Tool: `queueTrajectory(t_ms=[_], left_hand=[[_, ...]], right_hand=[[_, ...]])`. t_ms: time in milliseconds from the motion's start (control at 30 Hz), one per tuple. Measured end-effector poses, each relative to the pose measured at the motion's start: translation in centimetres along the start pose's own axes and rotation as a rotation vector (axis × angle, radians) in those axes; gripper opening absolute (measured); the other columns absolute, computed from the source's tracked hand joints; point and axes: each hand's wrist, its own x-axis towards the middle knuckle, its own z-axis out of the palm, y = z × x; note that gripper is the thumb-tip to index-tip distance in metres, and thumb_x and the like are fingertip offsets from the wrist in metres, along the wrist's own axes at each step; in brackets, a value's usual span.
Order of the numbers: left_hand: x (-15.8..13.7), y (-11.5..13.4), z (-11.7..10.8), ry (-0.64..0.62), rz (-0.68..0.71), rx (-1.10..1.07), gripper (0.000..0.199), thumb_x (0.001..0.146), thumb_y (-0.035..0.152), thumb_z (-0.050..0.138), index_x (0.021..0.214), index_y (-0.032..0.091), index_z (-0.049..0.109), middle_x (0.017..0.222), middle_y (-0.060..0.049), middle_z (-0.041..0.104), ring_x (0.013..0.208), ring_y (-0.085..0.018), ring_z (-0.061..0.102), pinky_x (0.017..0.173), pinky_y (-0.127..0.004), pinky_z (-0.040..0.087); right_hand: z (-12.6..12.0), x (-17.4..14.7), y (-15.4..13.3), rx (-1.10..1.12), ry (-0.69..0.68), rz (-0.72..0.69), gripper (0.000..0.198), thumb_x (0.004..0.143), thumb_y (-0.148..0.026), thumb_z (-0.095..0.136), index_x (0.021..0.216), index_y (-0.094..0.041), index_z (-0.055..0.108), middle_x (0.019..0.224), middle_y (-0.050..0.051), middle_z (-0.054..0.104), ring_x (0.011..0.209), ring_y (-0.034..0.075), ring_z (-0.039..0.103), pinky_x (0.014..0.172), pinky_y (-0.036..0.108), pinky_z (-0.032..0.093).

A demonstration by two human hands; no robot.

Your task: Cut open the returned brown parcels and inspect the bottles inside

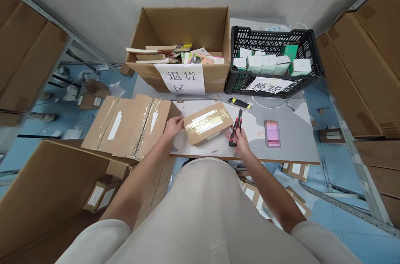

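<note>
A small cardboard box point(208, 123), sealed with shiny clear tape and bearing torn white label patches, lies slightly turned on the table in front of me. At its left end, my left hand point(175, 125) grips the edge with bent fingers. My right hand point(240, 139) is closed around a red and black box cutter point(236, 127), just off the right end of the box. The cutter points away from me; whether its blade is out is too small to tell. Behind the box lies a second, yellow and black box cutter point(240, 103).
A big carton point(184, 83) of books and a black crate point(275, 85) with green-white boxes stand at the table's back. A pixelated pink item point(273, 134) lies right. Larger cartons point(125, 126) crowd the left; an open one point(40, 180) contains a small taped box point(102, 194).
</note>
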Motion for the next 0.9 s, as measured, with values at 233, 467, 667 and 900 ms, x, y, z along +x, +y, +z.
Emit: queueTrajectory(t_ms=[233,467,667,900], left_hand=[[-8.8,-3.0,5.7,0.033,-0.071,-0.132,0.048,0.074,0.056,0.063,0.095,0.014,0.072,0.087,-0.010,0.075,0.081,-0.026,0.072,0.076,-0.037,0.059],[-8.1,-1.7,5.1,0.000,-0.019,-0.060,0.045,0.075,0.048,0.066,0.104,0.014,0.068,0.106,-0.014,0.072,0.096,-0.027,0.070,0.089,-0.039,0.055],[1.8,4.0,4.0,-0.051,0.342,0.147,0.060,0.080,0.039,0.060,0.134,0.014,0.050,0.142,-0.017,0.049,0.131,-0.029,0.048,0.103,-0.044,0.046],[8.7,7.2,4.3,-0.167,0.310,0.138,0.044,0.085,0.028,0.051,0.125,0.013,0.056,0.133,-0.014,0.059,0.124,-0.022,0.055,0.103,-0.035,0.044]], right_hand=[[3.6,4.7,-3.3,-0.127,-0.115,-0.069,0.022,0.089,-0.040,0.050,0.109,-0.031,0.048,0.121,0.007,0.065,0.110,0.023,0.064,0.081,0.039,0.057],[1.5,1.0,-1.4,-0.123,-0.025,-0.107,0.032,0.082,-0.041,0.062,0.111,-0.031,0.053,0.122,0.005,0.065,0.099,0.022,0.068,0.089,0.040,0.054],[-1.0,-6.1,3.5,0.042,0.061,0.134,0.037,0.079,-0.053,0.064,0.106,-0.029,0.052,0.109,0.004,0.069,0.084,0.022,0.070,0.061,0.037,0.058],[0.0,-6.3,6.2,0.179,0.063,0.108,0.039,0.076,-0.058,0.065,0.102,-0.032,0.052,0.099,0.002,0.072,0.098,0.025,0.069,0.073,0.044,0.059]])
